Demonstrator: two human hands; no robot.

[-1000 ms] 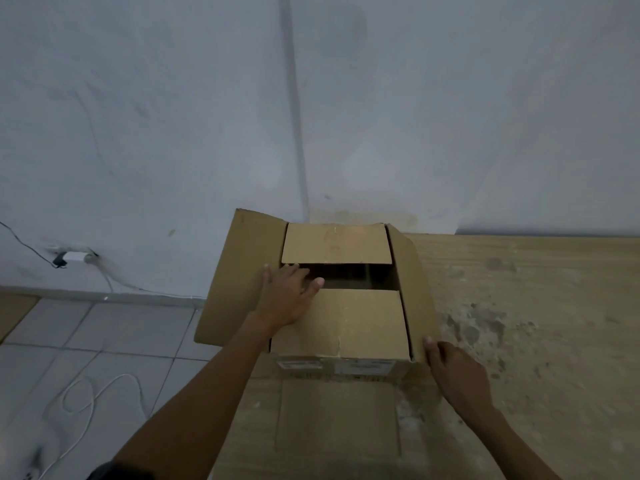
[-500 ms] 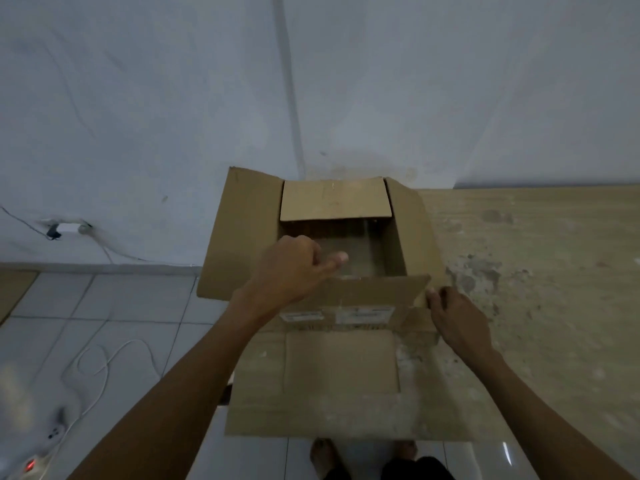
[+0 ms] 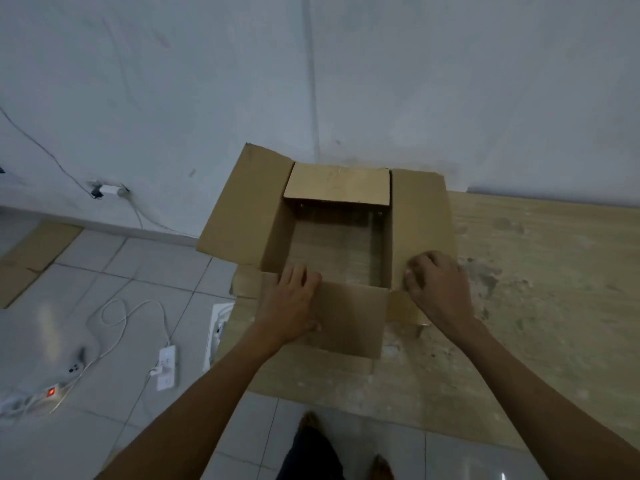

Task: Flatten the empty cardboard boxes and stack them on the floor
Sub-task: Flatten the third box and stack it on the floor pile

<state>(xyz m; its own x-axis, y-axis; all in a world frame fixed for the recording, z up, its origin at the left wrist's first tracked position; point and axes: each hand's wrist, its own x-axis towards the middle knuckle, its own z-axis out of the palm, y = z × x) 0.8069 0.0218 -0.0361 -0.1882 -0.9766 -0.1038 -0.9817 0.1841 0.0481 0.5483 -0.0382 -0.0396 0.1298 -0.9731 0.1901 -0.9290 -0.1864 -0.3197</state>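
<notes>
A brown cardboard box (image 3: 242, 216) stands on a wooden table (image 3: 540, 278) against the white wall, its top flaps spread outward. The inside looks empty, and the table surface shows through the bottom. My left hand (image 3: 292, 301) lies on the near flap (image 3: 349, 320), which is folded out toward me, thumb gripping its left edge. My right hand (image 3: 433, 285) presses with curled fingers on the near end of the right flap (image 3: 419, 216). The far flap (image 3: 337, 185) tilts slightly inward over the opening.
The table's left and near edges drop to a tiled floor (image 3: 114, 292). On the floor lie white power strips (image 3: 166, 367) with cables and a flat cardboard piece (image 3: 27, 261) at far left. My feet (image 3: 308, 420) stand below the table's near edge.
The near flap, folded over the opening a second ago, has been lifted and swung out toward me. My right hand moved from the box's front right corner up onto the right flap.
</notes>
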